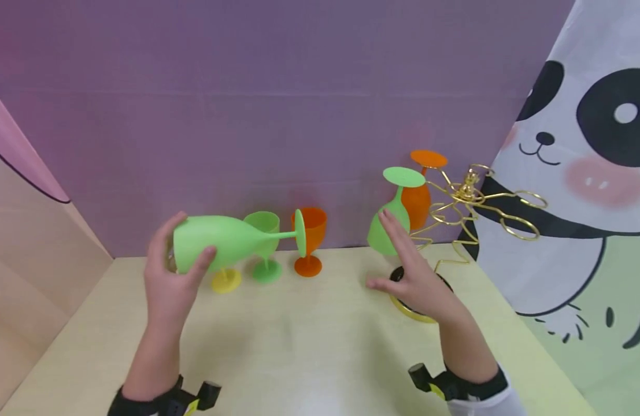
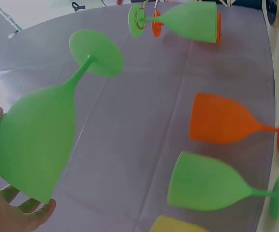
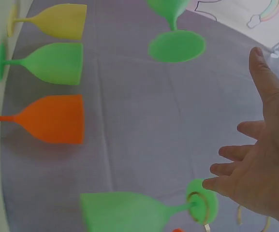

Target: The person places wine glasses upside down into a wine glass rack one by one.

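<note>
My left hand (image 1: pixel 169 271) grips a green wine goblet (image 1: pixel 221 240) around its bowl, near the rim. The goblet lies sideways in the air, its foot pointing right; in the left wrist view the same green goblet (image 2: pixel 37 140) fills the left side. My right hand (image 1: pixel 415 277) is held up with fingers spread and nothing in it, in front of the gold wire rack (image 1: pixel 468 196). On that rack a green goblet (image 1: pixel 389 225) and an orange goblet (image 1: pixel 417 205) hang upside down by their feet. The right wrist view shows the right hand (image 3: pixel 270 159) with its fingers extended.
Along the back of the table stand an upright orange goblet (image 1: pixel 314 228), an upright green goblet (image 1: pixel 266 268) and a yellow goblet (image 1: pixel 226 281), mostly hidden behind the held one. The rack's round black base (image 1: pixel 403 306) has a gold rim. A purple cloth wall (image 1: pixel 299 115) rises behind.
</note>
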Demonstrator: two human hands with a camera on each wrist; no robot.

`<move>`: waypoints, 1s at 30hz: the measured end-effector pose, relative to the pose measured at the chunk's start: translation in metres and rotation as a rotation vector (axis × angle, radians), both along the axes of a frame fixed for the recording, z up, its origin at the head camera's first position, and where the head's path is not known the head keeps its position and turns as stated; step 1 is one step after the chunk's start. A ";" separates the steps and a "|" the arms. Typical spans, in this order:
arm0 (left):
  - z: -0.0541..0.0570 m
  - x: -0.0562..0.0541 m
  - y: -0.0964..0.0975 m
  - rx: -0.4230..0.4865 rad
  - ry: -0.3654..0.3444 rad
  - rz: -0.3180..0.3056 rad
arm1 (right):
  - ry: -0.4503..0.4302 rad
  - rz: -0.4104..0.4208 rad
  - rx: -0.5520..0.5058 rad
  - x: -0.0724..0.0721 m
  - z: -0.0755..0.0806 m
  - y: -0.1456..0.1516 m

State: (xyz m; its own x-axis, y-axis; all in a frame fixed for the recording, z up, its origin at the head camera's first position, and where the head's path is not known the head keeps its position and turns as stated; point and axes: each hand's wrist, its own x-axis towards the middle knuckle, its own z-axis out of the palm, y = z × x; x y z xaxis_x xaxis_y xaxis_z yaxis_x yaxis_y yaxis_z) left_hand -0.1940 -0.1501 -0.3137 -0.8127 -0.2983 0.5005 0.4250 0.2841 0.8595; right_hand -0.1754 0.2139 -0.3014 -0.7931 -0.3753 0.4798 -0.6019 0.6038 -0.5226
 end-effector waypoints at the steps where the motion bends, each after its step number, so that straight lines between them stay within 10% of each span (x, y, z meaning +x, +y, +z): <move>1: -0.003 0.000 0.003 0.030 -0.022 -0.018 | -0.019 -0.010 -0.010 0.000 -0.006 0.000; 15: -0.037 0.003 0.039 0.375 -0.317 -0.296 | -0.162 0.014 -0.191 0.001 -0.058 -0.006; 30: -0.054 0.011 0.058 0.719 -0.560 -0.724 | -0.141 0.028 -0.176 0.001 -0.069 -0.008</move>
